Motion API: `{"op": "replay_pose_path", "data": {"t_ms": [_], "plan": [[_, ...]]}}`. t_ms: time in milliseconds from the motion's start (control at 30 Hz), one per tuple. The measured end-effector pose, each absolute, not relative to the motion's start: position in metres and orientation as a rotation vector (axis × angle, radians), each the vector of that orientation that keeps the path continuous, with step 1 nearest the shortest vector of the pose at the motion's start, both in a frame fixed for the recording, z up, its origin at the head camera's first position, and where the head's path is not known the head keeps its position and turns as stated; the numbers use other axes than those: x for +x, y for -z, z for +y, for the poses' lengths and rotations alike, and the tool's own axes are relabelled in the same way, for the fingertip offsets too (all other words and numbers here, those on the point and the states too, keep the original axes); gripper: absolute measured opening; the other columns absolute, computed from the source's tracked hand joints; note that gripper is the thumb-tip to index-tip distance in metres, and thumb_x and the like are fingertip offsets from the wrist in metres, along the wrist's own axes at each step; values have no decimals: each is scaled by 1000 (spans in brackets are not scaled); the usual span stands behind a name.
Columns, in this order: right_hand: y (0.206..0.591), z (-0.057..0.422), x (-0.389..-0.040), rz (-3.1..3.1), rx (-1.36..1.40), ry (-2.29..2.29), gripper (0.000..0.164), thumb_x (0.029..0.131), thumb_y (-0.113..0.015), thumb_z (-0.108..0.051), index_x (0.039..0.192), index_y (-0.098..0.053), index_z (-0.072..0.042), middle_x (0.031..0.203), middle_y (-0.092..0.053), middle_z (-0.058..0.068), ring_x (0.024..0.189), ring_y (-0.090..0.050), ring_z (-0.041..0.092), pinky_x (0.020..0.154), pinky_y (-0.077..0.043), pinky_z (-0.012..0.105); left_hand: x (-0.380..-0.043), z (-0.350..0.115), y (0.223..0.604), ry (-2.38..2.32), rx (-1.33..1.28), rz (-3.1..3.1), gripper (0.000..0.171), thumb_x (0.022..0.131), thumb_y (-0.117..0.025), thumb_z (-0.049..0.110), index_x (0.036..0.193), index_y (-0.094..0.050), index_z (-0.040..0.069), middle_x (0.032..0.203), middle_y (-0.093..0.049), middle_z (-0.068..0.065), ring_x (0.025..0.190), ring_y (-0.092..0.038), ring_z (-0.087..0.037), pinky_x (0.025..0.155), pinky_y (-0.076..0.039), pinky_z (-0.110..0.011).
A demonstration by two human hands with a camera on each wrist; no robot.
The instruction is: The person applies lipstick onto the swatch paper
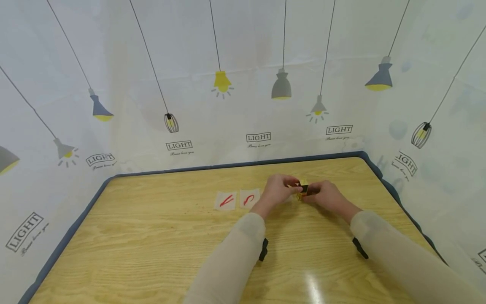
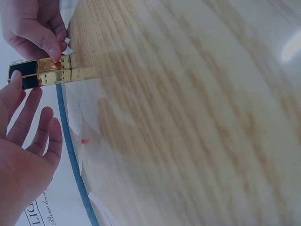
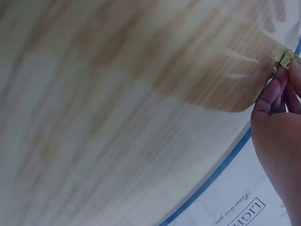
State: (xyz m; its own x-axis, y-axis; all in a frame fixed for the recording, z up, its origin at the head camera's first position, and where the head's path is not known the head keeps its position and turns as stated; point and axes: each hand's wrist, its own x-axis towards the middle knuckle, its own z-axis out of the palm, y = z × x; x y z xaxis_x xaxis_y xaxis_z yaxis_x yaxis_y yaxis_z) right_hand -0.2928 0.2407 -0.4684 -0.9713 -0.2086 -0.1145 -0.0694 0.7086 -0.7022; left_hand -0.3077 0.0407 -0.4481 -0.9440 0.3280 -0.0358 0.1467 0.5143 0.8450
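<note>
A small gold-and-black box-like object [image 1: 303,188] stands upright at the table's far right; its exact kind is unclear. My left hand [image 1: 276,191] pinches its black-panelled upper part, thumb on a dark face in the left wrist view, the other fingers spread loosely. From the other side my right hand [image 1: 327,196] grips the gold lower part, with its thumb pressed on it in the left wrist view. Only a gold end [image 3: 288,58] shows in the right wrist view; the fingers hide the rest.
Left of the hands lie two white paper squares with red marks, one bearing a V-like stroke [image 1: 226,201], the other a curved one [image 1: 249,198]. Blue edging [image 1: 212,167] borders the wood-grain table [image 1: 152,236]. Lamp-printed sheeting [image 1: 228,114] rises behind it.
</note>
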Motion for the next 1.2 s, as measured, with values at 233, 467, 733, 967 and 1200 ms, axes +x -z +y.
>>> {"op": "replay_pose_path", "data": {"t_ms": [233,467,733,967,1200], "plan": [[467,240,-293,2721,-208,1111,28,98,-78,-21,119,-79,-3,118,-79,17,116,-70,35,109,-51,59,-307,39,448,-1379,396,2561,27,99,-79,27,124,-80,16,114,-80,0,95,-67,-11,78,-57,-26],[451,247,-297,2650,-198,1026,64,96,-80,-40,141,-64,3,141,-66,26,125,-67,42,105,-56,55,-304,18,432,-1255,439,2593,36,102,-74,30,136,-73,19,130,-77,0,108,-67,-17,86,-59,-33],[388,243,-287,2839,-316,848,88,103,-67,-47,162,-34,8,166,-31,36,147,-43,55,115,-44,69,-301,-28,391,-1059,602,2843,33,109,-62,39,130,-77,19,126,-78,-2,115,-72,-22,94,-62,-40],[360,219,-265,2951,-330,705,91,107,-59,-51,168,-18,2,176,14,30,160,-3,59,125,-16,77,-285,-59,374,-656,709,3232,36,110,-58,42,118,-84,19,125,-80,0,122,-70,-24,104,-59,-44],[376,202,-239,3005,-289,613,91,109,-42,-64,170,-14,-2,175,18,29,161,10,57,118,-3,87,-258,-80,378,-243,496,3258,45,116,-36,44,143,-69,30,166,-50,6,161,-36,-31,132,-20,-67]]}}
